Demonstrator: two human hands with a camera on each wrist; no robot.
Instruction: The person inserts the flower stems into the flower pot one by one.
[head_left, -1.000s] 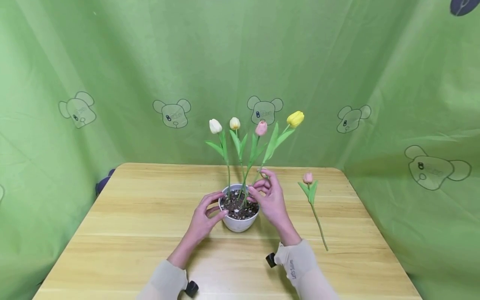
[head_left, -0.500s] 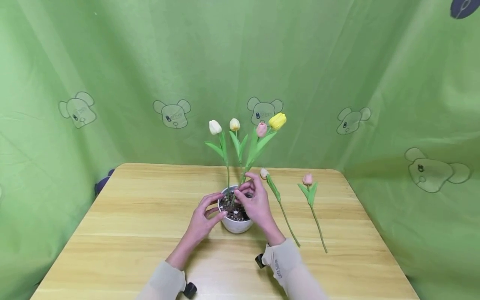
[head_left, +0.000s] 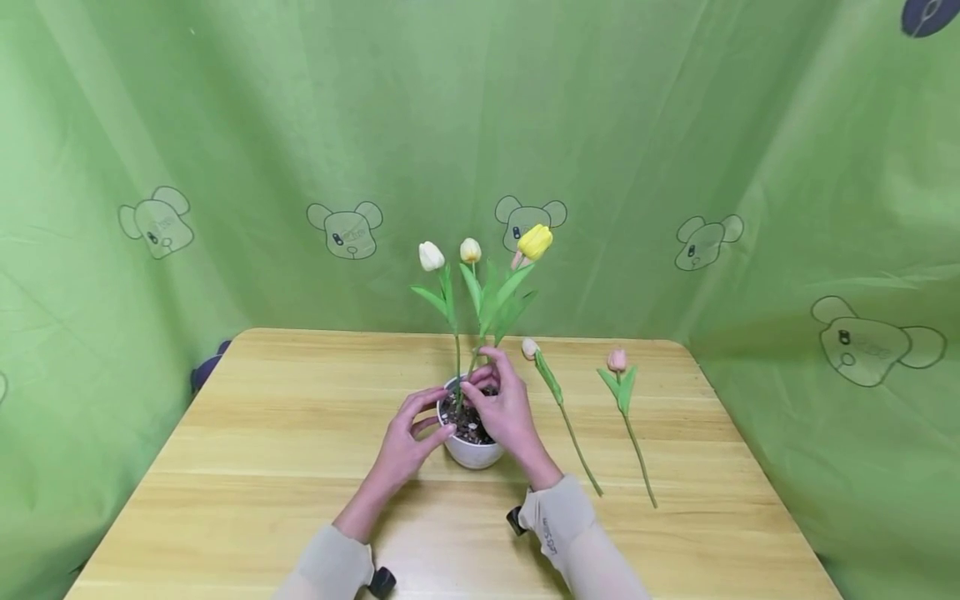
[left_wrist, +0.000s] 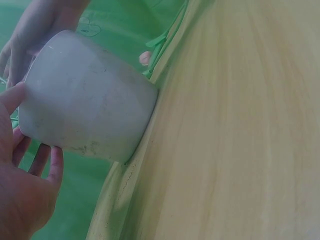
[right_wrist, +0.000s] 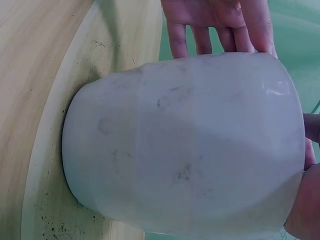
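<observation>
A white flower pot (head_left: pixel 472 457) filled with dark soil (head_left: pixel 452 419) stands at the middle of the table. My left hand (head_left: pixel 405 437) holds it at the left, thumb at the rim and fingers against the wall, as the left wrist view also shows. Above the soil, my right hand (head_left: pixel 506 408) pinches the stem of a yellow tulip (head_left: pixel 535 242); its lower end is hidden. Behind the yellow bloom, a pink tulip (head_left: pixel 518 261) is mostly covered. A white tulip (head_left: pixel 431 256) and a cream tulip (head_left: pixel 470 250) rise upright from the pot.
Right of the pot, a pale tulip (head_left: pixel 529 348) and a pink tulip (head_left: pixel 617 360) lie on the wooden table (head_left: pixel 247 467). Green curtains (head_left: pixel 420 125) with mouse faces surround the table. Soil crumbs (right_wrist: pixel 62 231) are scattered by the pot's base.
My right hand has moved left over the pot with the yellow tulip, which now overlaps the potted pink one. The pale tulip on the table has come into view. My left hand stays put.
</observation>
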